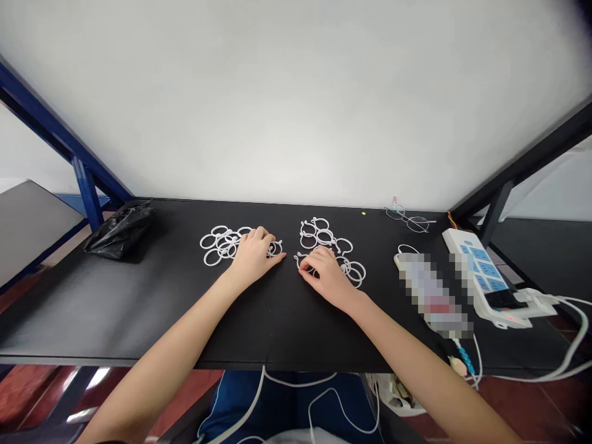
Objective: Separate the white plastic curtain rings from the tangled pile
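Note:
Two loose groups of white plastic curtain rings, each ring with a small eyelet, lie on a black table [176, 308]. My left hand [253, 254] rests over the right side of the left group of rings [213, 256], thumb stretched out and fingers bent above the rings. Over the front of the right group of rings [345, 245] is my right hand [326, 274]. Its thumb and forefinger are pinched at the edge of one white curtain ring [297, 259], which the hand partly hides.
A crumpled black plastic bag [123, 231] lies at the left. Glasses [407, 219] are at the back right, near a blurred phone [432, 293] with a cable. A white power strip [483, 277] with plugs stands at the right. Blue metal posts [87, 191] flank the left side.

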Tool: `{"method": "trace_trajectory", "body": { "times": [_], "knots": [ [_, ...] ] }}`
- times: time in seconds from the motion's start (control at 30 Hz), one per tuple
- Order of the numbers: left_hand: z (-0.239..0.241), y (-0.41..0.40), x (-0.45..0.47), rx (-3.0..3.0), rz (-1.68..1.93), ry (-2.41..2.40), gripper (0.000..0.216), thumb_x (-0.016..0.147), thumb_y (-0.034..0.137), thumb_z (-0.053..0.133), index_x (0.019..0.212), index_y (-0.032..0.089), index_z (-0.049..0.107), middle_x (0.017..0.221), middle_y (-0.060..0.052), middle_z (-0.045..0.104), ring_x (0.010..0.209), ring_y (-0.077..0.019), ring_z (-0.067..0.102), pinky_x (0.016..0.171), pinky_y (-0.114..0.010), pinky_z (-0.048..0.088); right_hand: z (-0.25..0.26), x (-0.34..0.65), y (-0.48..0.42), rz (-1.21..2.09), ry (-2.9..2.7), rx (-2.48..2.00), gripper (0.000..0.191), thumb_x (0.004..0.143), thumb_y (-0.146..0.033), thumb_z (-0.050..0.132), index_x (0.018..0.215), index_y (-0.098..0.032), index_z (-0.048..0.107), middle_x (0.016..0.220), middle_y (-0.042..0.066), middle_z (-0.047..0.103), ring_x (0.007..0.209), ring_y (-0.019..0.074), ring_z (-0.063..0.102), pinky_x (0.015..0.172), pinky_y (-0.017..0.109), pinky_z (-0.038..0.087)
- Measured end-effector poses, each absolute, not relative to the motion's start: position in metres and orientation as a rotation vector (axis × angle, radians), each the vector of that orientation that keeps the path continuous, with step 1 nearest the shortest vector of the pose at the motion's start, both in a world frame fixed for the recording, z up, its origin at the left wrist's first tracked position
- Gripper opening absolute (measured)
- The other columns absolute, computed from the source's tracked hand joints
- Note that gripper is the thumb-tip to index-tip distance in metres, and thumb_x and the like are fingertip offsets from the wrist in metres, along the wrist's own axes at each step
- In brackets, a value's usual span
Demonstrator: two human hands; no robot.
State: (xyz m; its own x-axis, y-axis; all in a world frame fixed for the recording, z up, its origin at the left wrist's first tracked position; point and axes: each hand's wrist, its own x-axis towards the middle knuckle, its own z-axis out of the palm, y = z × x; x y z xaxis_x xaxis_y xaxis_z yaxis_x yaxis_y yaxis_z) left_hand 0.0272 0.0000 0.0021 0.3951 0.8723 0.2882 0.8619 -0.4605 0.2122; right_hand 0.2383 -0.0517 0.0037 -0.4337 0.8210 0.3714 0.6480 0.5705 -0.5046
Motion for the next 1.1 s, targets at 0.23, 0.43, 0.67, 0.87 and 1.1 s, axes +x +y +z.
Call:
{"method": "trace_trajectory", "body": {
  "times": [0.23,0.43,0.67,0.87,1.1],
  "knots": [
    [0.005,-0.004,0.032,2.631,0.79,1.519,0.027,0.092,0.039,0.054,0.103,0.016,0.061,0.103,-0.01,0.057,0.095,-0.0254,0.057,0.085,-0.041,0.045,0.005,0.234,-0.055,0.367,-2.026,-1.114,0.013,0.087,-0.011,0.057,0.079,-0.02,0.059,0.077,0.002,0.063,0.08,0.0181,0.056,0.082,0.036,0.047],
    [0.016,-0.017,0.042,2.613,0.951,1.15,0.023,0.099,0.029,0.042,0.113,0.018,0.057,0.109,-0.01,0.058,0.098,-0.022,0.056,0.088,-0.04,0.045,0.005,0.233,-0.059,0.387,-1.872,-1.036,0.009,0.089,-0.016,0.057,0.083,-0.021,0.061,0.072,0.0,0.06,0.061,0.0121,0.055,0.056,0.025,0.05],
    [0.019,-0.022,0.046,2.523,0.991,0.956,0.022,0.099,0.025,0.043,0.117,0.018,0.053,0.109,-0.01,0.059,0.097,-0.0203,0.056,0.087,-0.038,0.047,0.001,0.232,-0.06,0.432,-1.893,-0.921,0.009,0.09,-0.015,0.055,0.09,-0.022,0.061,0.08,0.002,0.065,0.066,0.0123,0.061,0.059,0.025,0.056],
    [0.02,-0.022,0.046,2.529,0.999,0.906,0.02,0.099,0.024,0.043,0.114,0.018,0.054,0.108,-0.009,0.059,0.096,-0.0197,0.055,0.085,-0.037,0.048,0.0,0.232,-0.06,0.43,-1.909,-0.932,0.009,0.09,-0.015,0.056,0.088,-0.022,0.061,0.08,0.002,0.064,0.068,0.0132,0.061,0.058,0.026,0.056],
    [0.02,-0.023,0.046,2.531,0.966,0.903,0.02,0.099,0.026,0.043,0.115,0.019,0.053,0.109,-0.009,0.059,0.097,-0.0201,0.056,0.086,-0.037,0.048,0.0,0.232,-0.059,0.454,-1.934,-0.888,0.011,0.09,-0.013,0.054,0.087,-0.022,0.059,0.083,0.003,0.065,0.074,0.0144,0.061,0.061,0.027,0.056]
  ]
}}
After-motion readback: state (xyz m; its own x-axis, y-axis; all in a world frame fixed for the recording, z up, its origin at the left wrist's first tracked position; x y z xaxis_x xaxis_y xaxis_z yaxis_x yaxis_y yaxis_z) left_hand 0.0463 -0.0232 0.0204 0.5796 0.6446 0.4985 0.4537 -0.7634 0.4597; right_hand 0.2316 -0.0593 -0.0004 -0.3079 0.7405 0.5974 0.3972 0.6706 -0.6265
